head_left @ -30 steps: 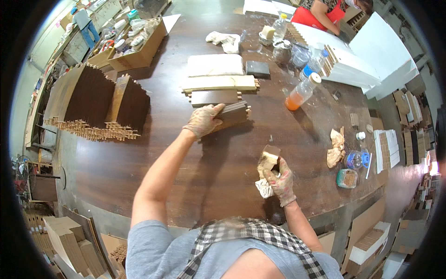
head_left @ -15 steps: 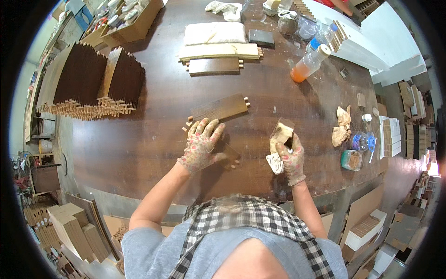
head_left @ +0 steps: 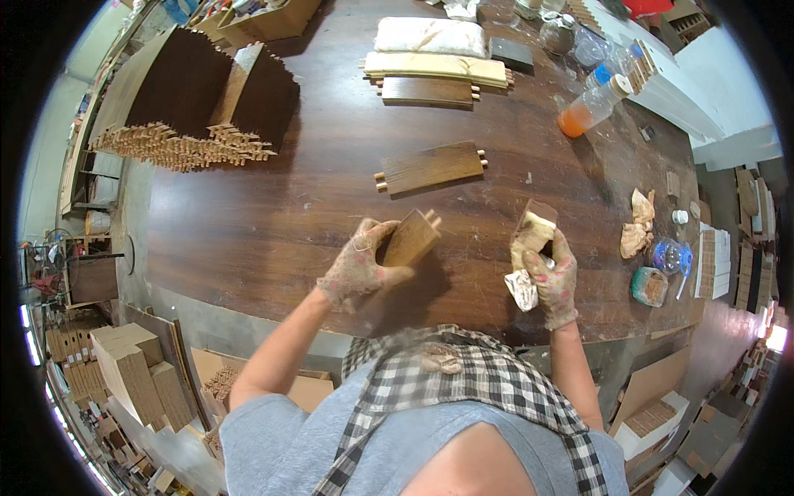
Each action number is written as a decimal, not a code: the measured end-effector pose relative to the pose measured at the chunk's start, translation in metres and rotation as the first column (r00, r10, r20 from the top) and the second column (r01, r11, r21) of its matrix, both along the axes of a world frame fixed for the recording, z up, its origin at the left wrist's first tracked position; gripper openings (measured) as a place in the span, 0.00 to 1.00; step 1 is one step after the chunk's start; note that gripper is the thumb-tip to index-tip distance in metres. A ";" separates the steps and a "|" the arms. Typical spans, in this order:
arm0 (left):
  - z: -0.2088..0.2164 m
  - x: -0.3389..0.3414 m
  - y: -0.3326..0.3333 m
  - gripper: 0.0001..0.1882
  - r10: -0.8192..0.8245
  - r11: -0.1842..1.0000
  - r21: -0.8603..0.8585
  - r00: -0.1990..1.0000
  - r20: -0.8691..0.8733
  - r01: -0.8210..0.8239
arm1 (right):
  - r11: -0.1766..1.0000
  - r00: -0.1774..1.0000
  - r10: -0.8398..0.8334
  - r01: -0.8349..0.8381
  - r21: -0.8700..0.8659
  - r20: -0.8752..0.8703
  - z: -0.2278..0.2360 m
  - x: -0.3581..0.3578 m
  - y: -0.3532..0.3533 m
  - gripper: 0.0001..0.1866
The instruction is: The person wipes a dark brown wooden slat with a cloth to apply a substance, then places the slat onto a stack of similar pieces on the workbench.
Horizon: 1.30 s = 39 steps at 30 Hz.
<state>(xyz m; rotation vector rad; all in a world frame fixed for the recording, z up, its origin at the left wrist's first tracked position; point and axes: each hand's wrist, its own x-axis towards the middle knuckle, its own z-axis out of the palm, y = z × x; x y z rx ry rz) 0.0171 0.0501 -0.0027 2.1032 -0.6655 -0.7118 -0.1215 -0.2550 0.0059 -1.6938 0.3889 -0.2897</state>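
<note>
My left hand (head_left: 360, 260), in a stained patterned glove, grips a short brown wooden slat (head_left: 411, 238) between thumb and fingers. The slat is tilted up off the table, and pale dowels stick out of its far end. My right hand (head_left: 554, 281), gloved too, is closed around a bunched cream and white cloth (head_left: 523, 288); a flat brown piece (head_left: 542, 212) shows at its top, its kind unclear. Beyond my left hand, a second brown slat (head_left: 434, 168) lies flat with dowels at both ends.
Stacked dowelled slats (head_left: 182, 99) stand at the table's far left. Farther back lie a folded white cloth (head_left: 430, 37), a pale slat (head_left: 438, 69) and a dark block (head_left: 511, 54). To the right are a bottle of orange liquid (head_left: 591, 107), a crumpled rag (head_left: 638, 225) and a jar (head_left: 649, 286).
My left hand has come away from the slat lying flat and now holds another slat raised and tilted. My right hand keeps the cloth. The whole view has shifted.
</note>
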 end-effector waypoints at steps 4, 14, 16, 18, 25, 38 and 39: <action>0.002 -0.022 -0.008 0.44 0.162 0.778 -0.345 0.698 -0.698 -0.525 | 0.990 0.998 0.064 -0.061 0.124 -0.020 -0.003 -0.002 0.000 0.27; 0.020 -0.050 -0.016 0.38 -0.223 0.397 -0.445 0.386 -0.895 -0.803 | 0.964 0.964 0.252 -0.243 0.107 -0.082 0.035 0.005 0.016 0.36; 0.020 -0.057 -0.021 0.39 -0.084 0.467 -0.460 0.479 -0.874 -0.755 | 0.962 0.963 0.271 -0.270 0.049 -0.008 0.044 0.014 0.026 0.40; 0.015 -0.065 -0.026 0.37 -0.059 0.467 -0.462 0.495 -0.867 -0.754 | 0.866 0.909 0.415 -0.384 -0.322 0.033 0.073 0.032 0.043 0.40; 0.005 -0.072 -0.031 0.39 0.016 0.549 -0.609 0.736 -0.677 -0.572 | 0.768 0.890 0.451 -0.427 -0.478 -0.071 0.108 0.063 0.058 0.29; 0.032 -0.065 -0.038 0.42 -0.036 0.475 -0.542 0.600 -0.799 -0.693 | 0.647 0.872 0.484 -0.299 -0.702 0.075 0.094 0.083 0.065 0.24; 0.010 -0.061 -0.025 0.41 -0.176 0.481 -0.541 0.528 -0.831 -0.690 | 0.675 0.908 0.411 -0.243 -0.696 0.082 0.079 0.088 0.055 0.24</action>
